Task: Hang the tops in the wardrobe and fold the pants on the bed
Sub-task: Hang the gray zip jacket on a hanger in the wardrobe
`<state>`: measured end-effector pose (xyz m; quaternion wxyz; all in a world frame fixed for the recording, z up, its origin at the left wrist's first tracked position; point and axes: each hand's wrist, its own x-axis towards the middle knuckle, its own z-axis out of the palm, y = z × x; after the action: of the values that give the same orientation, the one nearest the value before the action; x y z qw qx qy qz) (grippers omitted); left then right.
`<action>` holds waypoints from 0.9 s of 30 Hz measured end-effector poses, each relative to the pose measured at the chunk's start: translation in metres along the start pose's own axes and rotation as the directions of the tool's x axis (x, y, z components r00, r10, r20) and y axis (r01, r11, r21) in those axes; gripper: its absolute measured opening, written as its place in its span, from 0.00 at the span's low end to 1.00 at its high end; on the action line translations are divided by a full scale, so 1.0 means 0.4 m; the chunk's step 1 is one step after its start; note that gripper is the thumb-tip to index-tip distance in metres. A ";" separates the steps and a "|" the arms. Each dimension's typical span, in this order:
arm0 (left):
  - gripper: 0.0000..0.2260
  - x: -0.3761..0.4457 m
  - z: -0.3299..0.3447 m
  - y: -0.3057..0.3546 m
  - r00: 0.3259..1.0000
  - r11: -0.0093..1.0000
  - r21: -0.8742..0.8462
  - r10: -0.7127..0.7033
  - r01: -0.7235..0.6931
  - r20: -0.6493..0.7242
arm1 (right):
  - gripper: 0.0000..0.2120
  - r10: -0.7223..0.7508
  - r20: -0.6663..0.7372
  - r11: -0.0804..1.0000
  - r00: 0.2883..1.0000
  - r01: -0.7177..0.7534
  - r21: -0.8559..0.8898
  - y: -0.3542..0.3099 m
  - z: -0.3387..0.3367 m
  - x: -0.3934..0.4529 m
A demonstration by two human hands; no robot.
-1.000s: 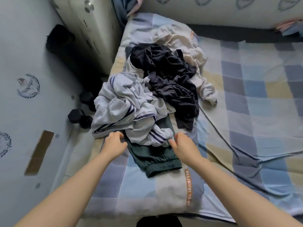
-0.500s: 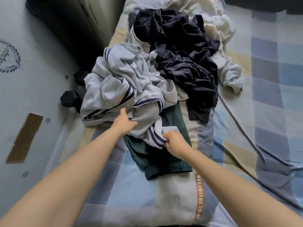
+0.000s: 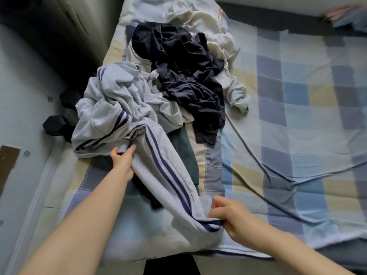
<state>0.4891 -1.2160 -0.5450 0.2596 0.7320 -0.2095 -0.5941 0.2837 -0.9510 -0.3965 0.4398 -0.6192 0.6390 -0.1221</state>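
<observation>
Checked bed [image 3: 297,120] w/ blue, yellow & grey squares fills the head view; pale floor [image 3: 23,108] runs along the left-hand side.

Left hand [image 3: 123,161] grips the light grey striped pants [image 3: 162,175] partway up one leg, thumb & fingers spread round the fabric. Right hand [image 3: 228,215] pinches the cuff end of that same leg, fingers curled, close to the near edge of the bed. Leg is stretched between the two hands, navy stripes running along it. Rest of the pants sits bunched just beyond the left hand.

Dark green garment [image 3: 184,153] lies under the stretched leg, between the hands. Navy top [image 3: 184,76] is heaped beyond both hands, w/ a cream top [image 3: 200,18] further back, partly under it. Black dumbbells [image 3: 55,126] on the floor, left of the left hand. Dark cable [image 3: 250,151] crosses the bed beyond the right hand.
</observation>
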 end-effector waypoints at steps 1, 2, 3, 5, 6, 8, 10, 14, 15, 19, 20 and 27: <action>0.31 -0.005 -0.002 0.005 1.000 0.999 -0.024 0.021 -0.021 -0.022 | 0.14 0.010 0.034 1.000 0.999 -0.009 -0.024 -0.008 -0.007 -0.019; 0.26 -0.009 -0.008 0.012 0.997 0.999 -0.025 0.047 -0.049 -0.053 | 0.13 0.016 0.048 0.999 0.999 -0.015 -0.033 -0.012 -0.012 -0.033; 0.21 -0.021 -0.015 0.018 0.995 0.997 -0.026 0.070 -0.072 -0.068 | 0.14 0.029 0.044 0.999 0.999 -0.028 -0.027 -0.013 -0.017 -0.052; 0.09 -0.049 -0.037 0.031 0.993 0.993 0.005 0.114 -0.114 -0.040 | 0.16 0.098 0.034 0.995 0.995 -0.097 -0.014 -0.008 -0.019 -0.089; 0.07 -0.079 -0.047 0.043 0.990 0.990 0.036 0.138 -0.137 -0.016 | 0.14 0.150 0.036 0.987 0.988 -0.148 -0.059 -0.007 -0.018 -0.112; 0.09 -0.143 -0.066 0.057 0.983 0.978 0.093 0.184 -0.186 0.031 | 0.10 0.239 -0.002 0.948 0.971 -0.234 -0.216 0.009 -0.009 -0.154; 0.08 -0.233 -0.087 0.073 0.969 0.960 0.134 0.236 -0.245 0.075 | 0.08 0.329 -0.061 0.915 0.942 -0.334 -0.226 0.009 -0.009 -0.197; 0.06 -0.469 -0.117 0.118 0.915 0.890 0.219 0.374 -0.400 0.154 | 0.15 0.507 -0.144 0.852 0.850 -0.519 -0.063 -0.038 -0.024 -0.253; 0.07 -0.538 -0.124 0.131 0.897 0.870 0.226 0.405 -0.438 0.178 | 0.15 0.538 -0.154 0.836 0.829 -0.548 -0.027 -0.065 -0.033 -0.260; 0.09 -0.792 -0.169 0.148 0.814 0.817 0.198 0.452 -0.542 0.365 | 0.23 0.478 -0.244 0.878 0.844 -0.448 0.172 -0.230 -0.066 -0.265; 0.08 -0.838 -0.175 0.143 0.800 0.807 0.205 0.446 -0.553 0.401 | 0.28 0.430 -0.269 0.899 0.862 -0.381 0.217 -0.276 -0.069 -0.252; 0.09 -1.060 -0.246 0.218 0.626 0.720 0.175 0.426 -0.672 0.653 | 0.12 0.391 -0.471 0.909 0.791 -0.251 0.333 -0.487 -0.101 -0.189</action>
<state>0.4980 -1.0102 -0.1520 0.2002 0.4530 -0.6127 -0.6158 0.3767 -0.9385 -0.2054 0.3369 -0.3816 0.8101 -0.2908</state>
